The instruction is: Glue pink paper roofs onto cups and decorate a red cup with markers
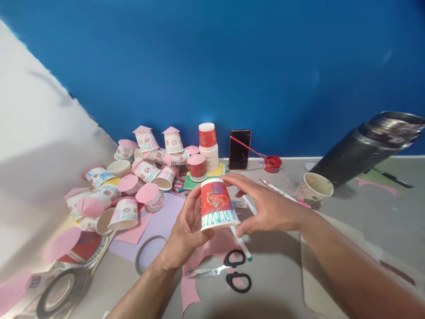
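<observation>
A red paper cup (215, 201) is held upside down above the table, its side drawn with a blue window, a gold pattern and blue-green strokes along the rim. My left hand (187, 226) is closed around its left side, thumb near the rim. My right hand (262, 206) curves beside the cup's right side with thumb and fingers apart; whether a fingertip touches the cup I cannot tell. Below lie scissors (221, 271) with black handles, on cut pink paper (191, 288), and a white marker (244, 246) with a green tip.
Several decorated cups with pink paper tops (128, 212) crowd the left. A cup stack (209, 157), phone (239, 150) and red pot (272, 164) with a brush stand by the blue wall. Tape rolls (63, 290) lie front left. At right are a black flask (355, 153) and patterned cup (314, 188).
</observation>
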`<state>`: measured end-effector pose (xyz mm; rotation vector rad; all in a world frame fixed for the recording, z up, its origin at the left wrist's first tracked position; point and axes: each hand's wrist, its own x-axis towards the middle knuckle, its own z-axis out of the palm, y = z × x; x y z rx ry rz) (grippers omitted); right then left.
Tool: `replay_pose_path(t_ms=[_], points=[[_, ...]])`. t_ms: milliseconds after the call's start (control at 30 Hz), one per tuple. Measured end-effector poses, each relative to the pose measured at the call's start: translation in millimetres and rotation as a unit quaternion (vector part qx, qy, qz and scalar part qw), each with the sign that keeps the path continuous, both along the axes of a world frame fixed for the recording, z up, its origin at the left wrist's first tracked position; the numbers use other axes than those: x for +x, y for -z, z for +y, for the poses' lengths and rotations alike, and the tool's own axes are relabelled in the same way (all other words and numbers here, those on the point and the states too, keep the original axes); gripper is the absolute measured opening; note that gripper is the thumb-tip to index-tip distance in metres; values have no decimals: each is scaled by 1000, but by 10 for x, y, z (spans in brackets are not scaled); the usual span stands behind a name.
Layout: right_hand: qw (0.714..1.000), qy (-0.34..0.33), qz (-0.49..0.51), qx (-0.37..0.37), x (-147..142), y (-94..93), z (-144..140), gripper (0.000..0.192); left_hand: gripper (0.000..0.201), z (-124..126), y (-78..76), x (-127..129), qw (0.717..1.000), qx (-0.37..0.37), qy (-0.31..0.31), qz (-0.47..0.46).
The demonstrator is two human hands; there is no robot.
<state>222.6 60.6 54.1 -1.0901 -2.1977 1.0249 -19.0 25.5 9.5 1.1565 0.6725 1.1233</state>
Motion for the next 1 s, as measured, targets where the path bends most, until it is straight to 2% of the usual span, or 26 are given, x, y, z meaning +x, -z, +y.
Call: replay_pose_path(t_ms=[167, 300, 433, 533, 633, 700, 767, 833, 867, 933, 1000], points=[[998, 34, -10, 46, -9, 50, 9, 105, 95, 88, 65, -80, 998, 61, -2, 34], [996, 34, -14, 83, -20, 74, 17, 100, 98, 115, -14, -219, 978, 162, -16, 134], [995, 19, -3, 94, -58, 102, -10, 101, 98, 50, -154, -325, 921, 211, -40, 324], [996, -2, -13, 93, -84, 134, -42, 103, 90, 10, -200, -366, 878, 253, -63, 401], [995, -6, -1, 100, -67, 74, -41, 100, 85, -18, -162, -412, 831, 298, -108, 456], [992, 34, 42, 115, -40, -65, -12, 85, 83, -42, -100, -449, 792, 334, -141, 492], [982, 85, 104, 133, -18, -260, 28, 55, 83, -70, -23, -477, 752, 380, -153, 517], [976, 104, 140, 129, -7, -434, 45, 32, 84, -97, 55, -488, 721, 423, -154, 527], [975, 106, 149, 128, -1, -484, 34, 26, 84, -108, 90, -486, 712, 437, -156, 527], [970, 119, 150, 150, 22, -466, -38, 17, 86, -123, 147, -473, 704, 452, -168, 521], [970, 130, 111, 175, 67, -277, -163, 17, 87, -129, 186, -458, 704, 457, -180, 513]])
